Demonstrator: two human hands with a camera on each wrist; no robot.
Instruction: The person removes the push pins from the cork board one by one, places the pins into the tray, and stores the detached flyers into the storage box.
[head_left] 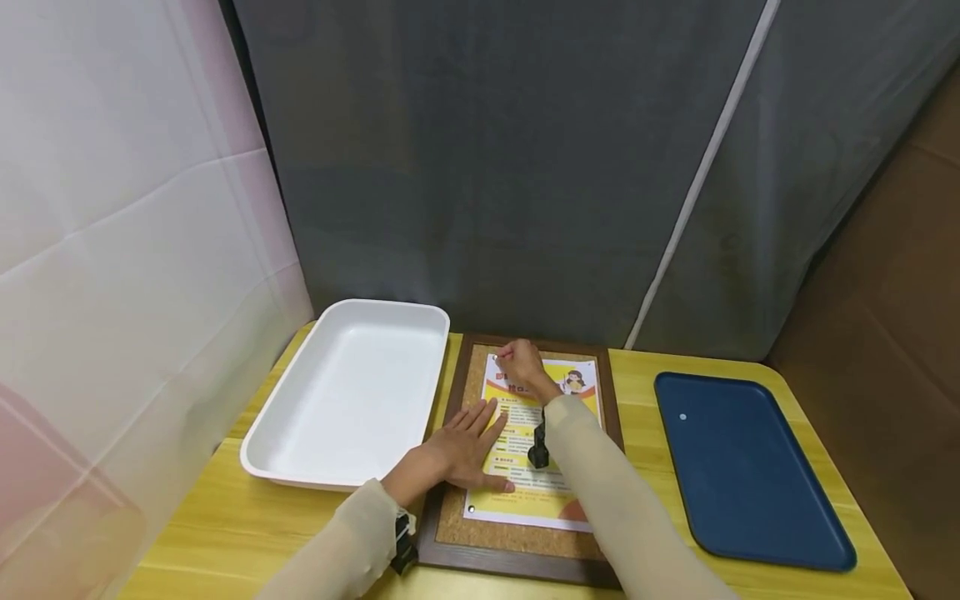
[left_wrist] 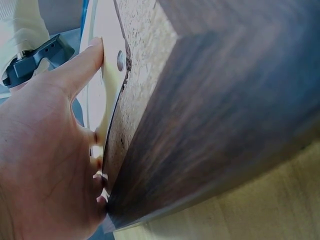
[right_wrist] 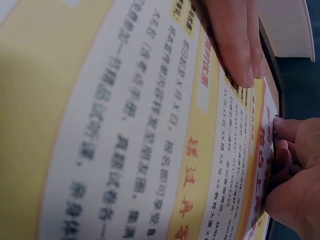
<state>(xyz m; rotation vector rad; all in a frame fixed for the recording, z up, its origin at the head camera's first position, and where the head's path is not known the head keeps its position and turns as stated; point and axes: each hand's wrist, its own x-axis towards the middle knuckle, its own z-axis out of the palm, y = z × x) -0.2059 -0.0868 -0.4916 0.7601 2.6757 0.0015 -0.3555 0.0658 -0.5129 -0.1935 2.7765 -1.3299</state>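
Observation:
A printed yellow-and-white poster (head_left: pixel 525 510) lies on a cork board (head_left: pixel 528 542) with a dark wooden frame. My left hand (head_left: pixel 467 454) rests on the poster's left side, fingers spread. At its upper left corner my right hand (head_left: pixel 522 365) has curled fingers, the tips pinching at a small thumbtack (head_left: pixel 495 357). Another thumbtack (head_left: pixel 471 508) sits at the lower left corner, also showing as a round metal head (left_wrist: pixel 120 60) in the left wrist view. A further tack (head_left: pixel 589 364) shows at the upper right. My right sleeve hides the lower right corner.
To the left of the board stands a deep white tray (head_left: pixel 255 454). A flat dark blue tray (head_left: pixel 750 475) lies at the right, with one small pale round tack (head_left: pixel 682 417) on it. Grey curtain (head_left: pixel 480 167) hangs behind the wooden table (head_left: pixel 210 517).

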